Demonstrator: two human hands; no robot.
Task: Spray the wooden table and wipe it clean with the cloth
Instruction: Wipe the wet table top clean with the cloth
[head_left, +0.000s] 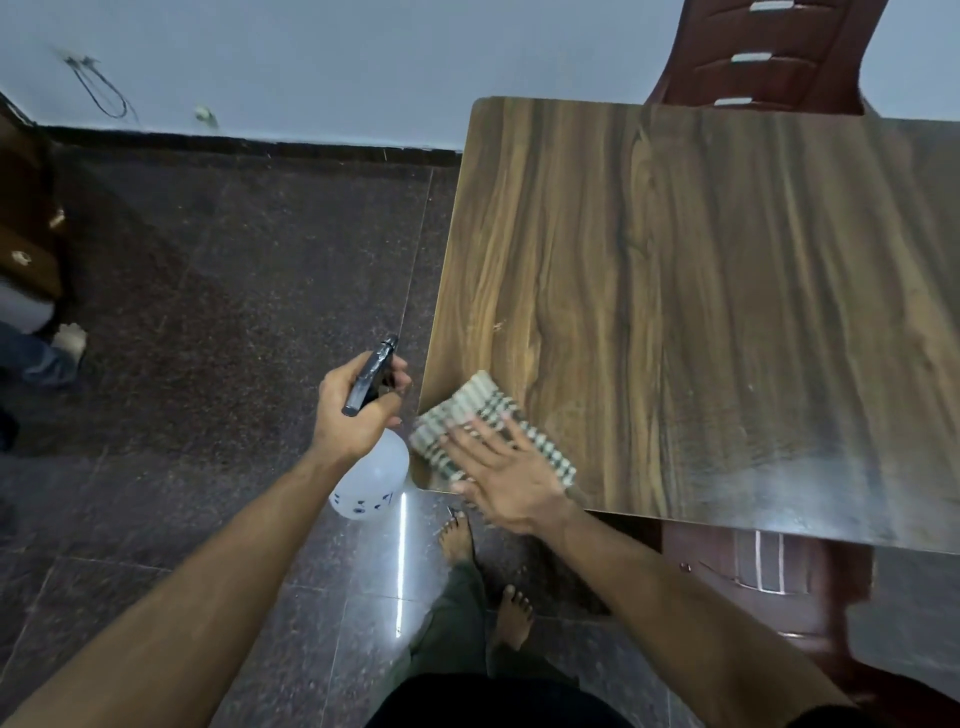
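The wooden table (701, 291) fills the right half of the view, its grain dark brown. A folded checked cloth (480, 410) lies on its near left corner. My right hand (506, 475) presses flat on the cloth with fingers spread. My left hand (353, 410) is just off the table's left edge, gripped around the black trigger head of a white spray bottle (371, 480). The bottle hangs over the floor, nozzle pointing away from me.
A dark red plastic chair (769, 57) stands at the table's far side, another (769, 577) is tucked under the near edge at right. My bare feet (511, 618) stand on the dark tiled floor (234, 291). A person's foot (67, 340) shows at far left.
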